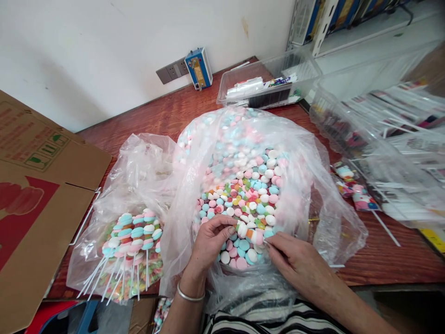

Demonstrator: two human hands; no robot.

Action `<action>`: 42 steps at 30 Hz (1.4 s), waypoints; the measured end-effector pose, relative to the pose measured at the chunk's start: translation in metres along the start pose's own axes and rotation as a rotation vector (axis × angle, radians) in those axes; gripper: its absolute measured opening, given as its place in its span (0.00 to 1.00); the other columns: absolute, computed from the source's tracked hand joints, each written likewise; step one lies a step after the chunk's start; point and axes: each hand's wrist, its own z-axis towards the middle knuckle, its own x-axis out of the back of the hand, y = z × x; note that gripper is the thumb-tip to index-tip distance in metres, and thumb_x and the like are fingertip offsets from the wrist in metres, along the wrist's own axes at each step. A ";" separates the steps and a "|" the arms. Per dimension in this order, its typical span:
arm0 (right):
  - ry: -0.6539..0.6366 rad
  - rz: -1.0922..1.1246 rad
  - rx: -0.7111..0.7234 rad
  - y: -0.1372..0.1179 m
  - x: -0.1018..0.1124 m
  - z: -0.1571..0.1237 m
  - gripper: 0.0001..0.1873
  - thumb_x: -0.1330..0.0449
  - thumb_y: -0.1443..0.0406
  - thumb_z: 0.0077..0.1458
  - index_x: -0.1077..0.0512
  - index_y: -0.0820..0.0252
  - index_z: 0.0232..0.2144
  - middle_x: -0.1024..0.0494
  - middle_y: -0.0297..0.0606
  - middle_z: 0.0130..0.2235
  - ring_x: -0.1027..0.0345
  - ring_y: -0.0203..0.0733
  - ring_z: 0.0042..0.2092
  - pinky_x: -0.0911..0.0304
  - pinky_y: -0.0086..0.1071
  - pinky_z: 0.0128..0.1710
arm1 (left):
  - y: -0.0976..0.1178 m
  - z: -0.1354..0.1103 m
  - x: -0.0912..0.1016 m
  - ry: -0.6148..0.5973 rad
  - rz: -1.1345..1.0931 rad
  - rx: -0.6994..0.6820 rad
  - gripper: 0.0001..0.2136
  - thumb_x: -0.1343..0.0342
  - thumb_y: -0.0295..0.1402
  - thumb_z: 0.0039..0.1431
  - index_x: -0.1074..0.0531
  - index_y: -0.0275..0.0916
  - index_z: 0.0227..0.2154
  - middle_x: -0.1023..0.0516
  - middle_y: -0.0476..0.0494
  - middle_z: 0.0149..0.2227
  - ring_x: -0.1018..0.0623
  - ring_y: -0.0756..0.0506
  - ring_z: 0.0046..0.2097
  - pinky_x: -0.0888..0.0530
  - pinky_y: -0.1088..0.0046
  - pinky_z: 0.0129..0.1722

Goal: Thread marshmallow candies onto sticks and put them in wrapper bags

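Candy skewer [255,235] sits between the two hands, above loose pastel candies [243,256] in a big open bag [194,185]. At its left end, the left hand [212,235] has thumb and forefinger nearly together, pinching the end piece; the other fingers are partly hidden behind these. The right hand [295,255] has its fingertips closed at the other end, on what looks like the stick, mostly covered by them; its remaining fingers curl out of sight.

Cloudy plastic veils the candies toward the back of the bag. To the left, a smaller bag [78,264] holds finished skewers [134,232] over gummy pieces, their lower layers hard to make out. On the right, a clear bin [351,79] of wrapped goods is blurred and cut off by the frame.

Cut off at the left edge, a cardboard box [73,162] bears glass, arrow and umbrella symbols, a red panel and faint print that cannot be read. By the wall, a blue device [200,69] has a yellowish label, its lettering too small to read.
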 end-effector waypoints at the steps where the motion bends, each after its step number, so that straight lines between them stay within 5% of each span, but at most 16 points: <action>1: -0.001 0.004 0.000 0.000 0.000 0.000 0.17 0.55 0.64 0.66 0.28 0.59 0.33 0.27 0.38 0.31 0.31 0.42 0.34 0.41 0.34 0.35 | 0.000 0.000 0.000 -0.009 -0.010 0.023 0.08 0.35 0.33 0.52 0.20 0.40 0.35 0.21 0.46 0.36 0.25 0.50 0.37 0.28 0.77 0.37; 5: -0.007 0.033 0.008 0.001 0.000 0.001 0.16 0.54 0.65 0.66 0.27 0.59 0.34 0.26 0.37 0.31 0.31 0.42 0.34 0.41 0.33 0.35 | 0.000 0.000 0.000 -0.037 -0.062 0.094 0.13 0.34 0.34 0.50 0.23 0.39 0.40 0.21 0.45 0.37 0.24 0.49 0.39 0.27 0.74 0.40; 21: 0.039 0.078 0.029 0.001 0.006 0.002 0.15 0.52 0.67 0.64 0.28 0.58 0.29 0.26 0.36 0.29 0.32 0.40 0.32 0.39 0.32 0.34 | 0.009 0.005 -0.004 -0.010 -0.154 0.155 0.11 0.30 0.35 0.44 0.21 0.36 0.31 0.22 0.46 0.31 0.25 0.50 0.33 0.28 0.76 0.34; 26: 0.078 0.140 0.068 -0.003 0.002 0.000 0.15 0.53 0.68 0.64 0.29 0.59 0.32 0.29 0.36 0.30 0.33 0.40 0.33 0.39 0.31 0.34 | 0.004 0.001 -0.014 0.015 -0.393 0.232 0.11 0.30 0.35 0.45 0.21 0.36 0.32 0.21 0.47 0.30 0.25 0.52 0.30 0.28 0.76 0.33; 31: 0.075 0.188 0.070 -0.004 -0.001 0.000 0.13 0.54 0.66 0.66 0.29 0.57 0.42 0.27 0.39 0.36 0.31 0.42 0.37 0.36 0.32 0.37 | 0.014 -0.005 -0.035 0.035 -0.644 0.137 0.09 0.37 0.37 0.55 0.22 0.37 0.36 0.21 0.43 0.39 0.22 0.47 0.40 0.27 0.73 0.41; 37: 0.086 0.166 0.009 -0.010 -0.006 -0.004 0.15 0.55 0.64 0.67 0.34 0.57 0.29 0.27 0.35 0.30 0.32 0.40 0.32 0.39 0.31 0.32 | 0.019 -0.009 -0.052 0.050 -0.708 0.099 0.11 0.41 0.37 0.59 0.23 0.39 0.42 0.22 0.43 0.42 0.22 0.47 0.41 0.26 0.72 0.42; 42: 0.104 0.183 0.043 -0.013 -0.011 -0.007 0.16 0.56 0.65 0.67 0.36 0.57 0.28 0.29 0.34 0.28 0.33 0.39 0.30 0.41 0.30 0.30 | 0.010 -0.013 -0.053 0.052 -0.683 0.133 0.13 0.42 0.41 0.59 0.22 0.37 0.39 0.21 0.40 0.41 0.21 0.44 0.42 0.25 0.69 0.42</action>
